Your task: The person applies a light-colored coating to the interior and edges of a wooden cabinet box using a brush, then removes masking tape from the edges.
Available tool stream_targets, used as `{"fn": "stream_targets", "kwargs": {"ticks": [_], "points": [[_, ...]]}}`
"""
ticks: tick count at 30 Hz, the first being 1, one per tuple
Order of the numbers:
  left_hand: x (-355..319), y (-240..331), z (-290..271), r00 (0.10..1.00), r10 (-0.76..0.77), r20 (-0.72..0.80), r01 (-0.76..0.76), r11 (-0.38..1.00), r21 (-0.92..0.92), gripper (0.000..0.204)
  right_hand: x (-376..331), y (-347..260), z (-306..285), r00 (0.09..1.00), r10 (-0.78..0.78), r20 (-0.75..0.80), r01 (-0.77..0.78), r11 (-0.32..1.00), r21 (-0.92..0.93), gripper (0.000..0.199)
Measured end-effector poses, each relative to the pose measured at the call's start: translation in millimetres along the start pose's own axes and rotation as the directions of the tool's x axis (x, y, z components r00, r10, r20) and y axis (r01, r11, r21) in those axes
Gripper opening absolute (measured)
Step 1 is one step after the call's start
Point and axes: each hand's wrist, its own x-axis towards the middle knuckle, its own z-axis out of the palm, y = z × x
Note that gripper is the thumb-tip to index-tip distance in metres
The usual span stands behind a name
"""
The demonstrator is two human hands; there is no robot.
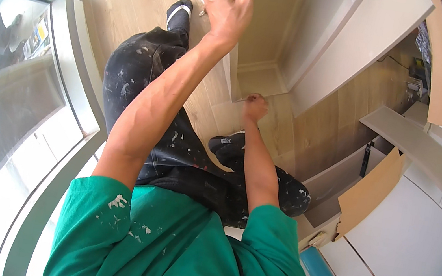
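Observation:
A narrow white panel (234, 77) stands upright on the wooden floor and I see it edge-on. My left hand (224, 1) is stretched out far ahead and grips the panel's upper end. My right hand (255, 108) is curled into a fist against the panel's lower end, close to the floor. I cannot see anything inside that fist. Below my arms are my legs in black paint-spattered trousers (144, 75), with black shoes (180, 12) on the floor.
A large window (9, 100) with a white frame runs along the left. White cabinet panels (361, 39) and flat white boards (406, 240) fill the right side. A brown cardboard piece (370, 192) leans there, and a blue water bottle (318, 269) lies near my right elbow.

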Motion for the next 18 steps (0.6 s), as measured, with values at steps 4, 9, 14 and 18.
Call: {"fn": "stream_targets", "kwargs": {"ticks": [4,9,14,18], "points": [[-2,0,-3,0.999,-0.046,0.017,0.047,0.999,-0.009,0.058,-9,11,-9,0.98,-0.154,-0.127,0.156,0.988,0.006,0.018],[-1,7,-4,0.995,-0.09,0.038,0.089,0.995,0.036,0.058,-28,0,-7,0.955,-0.27,-0.127,0.258,0.961,-0.103,0.022],[-1,6,-4,0.993,-0.112,0.035,0.111,0.994,0.016,0.058,-34,-10,-4,0.964,-0.243,-0.108,0.226,0.963,-0.149,0.021],[0,7,-3,0.995,-0.094,0.033,0.094,0.995,0.015,0.057,-35,-12,-1,0.971,-0.228,-0.071,0.214,0.963,-0.165,0.019]]}}
